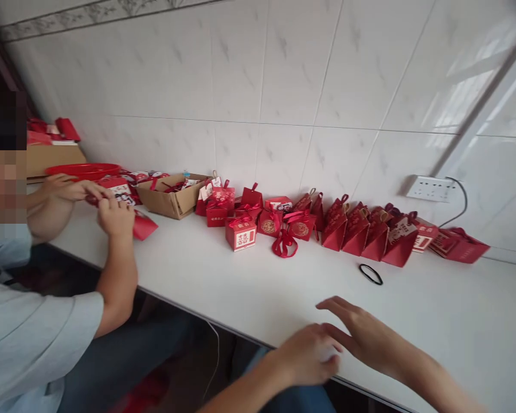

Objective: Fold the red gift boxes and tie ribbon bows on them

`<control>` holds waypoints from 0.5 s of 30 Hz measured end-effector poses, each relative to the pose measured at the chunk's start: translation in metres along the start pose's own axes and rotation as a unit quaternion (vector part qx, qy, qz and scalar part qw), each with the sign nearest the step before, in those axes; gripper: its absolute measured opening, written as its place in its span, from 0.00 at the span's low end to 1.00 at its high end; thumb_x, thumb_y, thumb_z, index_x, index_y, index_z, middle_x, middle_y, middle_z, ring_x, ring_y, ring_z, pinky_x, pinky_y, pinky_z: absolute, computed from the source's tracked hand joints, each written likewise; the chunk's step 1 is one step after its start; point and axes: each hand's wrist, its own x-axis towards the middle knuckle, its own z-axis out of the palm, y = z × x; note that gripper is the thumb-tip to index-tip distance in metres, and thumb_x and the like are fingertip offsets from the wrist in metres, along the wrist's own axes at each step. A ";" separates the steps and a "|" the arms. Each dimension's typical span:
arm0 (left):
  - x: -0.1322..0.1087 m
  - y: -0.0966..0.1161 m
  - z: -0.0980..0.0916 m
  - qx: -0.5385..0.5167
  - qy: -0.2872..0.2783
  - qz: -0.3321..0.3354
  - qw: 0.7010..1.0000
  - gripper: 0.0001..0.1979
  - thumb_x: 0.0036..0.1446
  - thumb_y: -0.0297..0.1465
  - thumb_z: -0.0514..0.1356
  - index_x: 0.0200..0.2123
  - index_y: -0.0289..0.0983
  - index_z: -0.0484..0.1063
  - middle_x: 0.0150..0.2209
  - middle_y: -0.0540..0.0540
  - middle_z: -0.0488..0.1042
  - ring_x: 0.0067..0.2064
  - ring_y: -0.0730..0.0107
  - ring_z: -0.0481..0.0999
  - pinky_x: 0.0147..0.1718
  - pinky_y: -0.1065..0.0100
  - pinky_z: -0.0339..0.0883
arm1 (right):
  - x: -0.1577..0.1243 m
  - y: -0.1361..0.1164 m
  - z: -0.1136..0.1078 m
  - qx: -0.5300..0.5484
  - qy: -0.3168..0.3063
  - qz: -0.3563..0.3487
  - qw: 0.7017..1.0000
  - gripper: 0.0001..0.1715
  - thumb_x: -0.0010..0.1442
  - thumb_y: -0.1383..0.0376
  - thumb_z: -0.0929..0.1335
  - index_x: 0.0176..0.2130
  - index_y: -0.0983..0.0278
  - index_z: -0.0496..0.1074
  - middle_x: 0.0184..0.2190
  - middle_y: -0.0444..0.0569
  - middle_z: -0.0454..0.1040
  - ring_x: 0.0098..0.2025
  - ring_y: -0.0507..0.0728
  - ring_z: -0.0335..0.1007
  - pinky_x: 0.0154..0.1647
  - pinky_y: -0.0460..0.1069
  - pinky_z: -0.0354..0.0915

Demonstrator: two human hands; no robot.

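Observation:
Over the table's front edge, my left hand [310, 354] is closed, its fingers curled. A small pale patch shows between its thumb and fingers; blur hides whether that is a held item. My right hand [361, 331] is open just beside it, fingers stretched toward the left and the thumb close to or touching the left hand. A black elastic band [370, 274] lies on the white table [258, 287] beyond my right hand. Farther back, a small red gift box [241, 234] with a ribbon bow stands in front of several other red boxes.
Triangular red boxes [356, 232] line the tiled wall, below a power socket [430, 188]. At the left, a co-worker [38, 327] handles a red item near an open cardboard box [169, 201]. A red ribbon loop [285, 245] lies among the boxes.

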 end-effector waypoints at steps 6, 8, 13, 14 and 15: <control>-0.075 -0.048 -0.086 -0.053 0.164 -0.135 0.976 0.09 0.52 0.26 0.56 0.37 0.37 0.73 0.42 0.44 0.76 0.47 0.63 0.74 0.53 0.61 0.66 | 0.039 -0.024 0.064 0.031 0.039 -0.097 0.994 0.21 0.66 0.57 0.59 0.56 0.60 0.62 0.62 0.57 0.58 0.52 0.61 0.71 0.53 0.59 0.69; -0.088 -0.067 -0.109 -0.069 0.214 -0.179 0.958 0.09 0.51 0.28 0.58 0.38 0.37 0.73 0.44 0.43 0.75 0.50 0.61 0.73 0.56 0.58 0.63 | 0.041 -0.026 0.079 0.049 0.040 -0.092 0.994 0.20 0.67 0.57 0.58 0.56 0.60 0.61 0.63 0.57 0.56 0.52 0.60 0.71 0.52 0.57 0.70; -0.083 -0.115 -0.155 -0.153 0.338 -0.278 0.886 0.17 0.51 0.34 0.61 0.45 0.35 0.67 0.49 0.38 0.73 0.54 0.57 0.71 0.54 0.59 0.64 | 0.041 -0.027 0.095 0.034 0.055 -0.082 0.995 0.16 0.66 0.59 0.57 0.48 0.62 0.65 0.58 0.57 0.63 0.57 0.61 0.67 0.54 0.55 0.70; -0.077 -0.123 -0.161 -0.170 0.361 -0.289 0.870 0.19 0.52 0.36 0.61 0.46 0.35 0.66 0.49 0.37 0.73 0.54 0.56 0.71 0.53 0.59 0.65 | 0.041 -0.027 0.095 0.029 0.061 -0.084 0.994 0.15 0.66 0.59 0.57 0.48 0.62 0.66 0.57 0.57 0.64 0.57 0.61 0.67 0.54 0.56 0.70; -0.069 -0.130 -0.165 -0.186 0.386 -0.296 0.853 0.21 0.53 0.38 0.60 0.48 0.34 0.65 0.50 0.36 0.73 0.55 0.55 0.71 0.52 0.59 0.65 | 0.041 -0.027 0.095 0.022 0.070 -0.090 0.993 0.15 0.66 0.60 0.58 0.47 0.62 0.66 0.57 0.57 0.65 0.58 0.62 0.66 0.55 0.57 0.70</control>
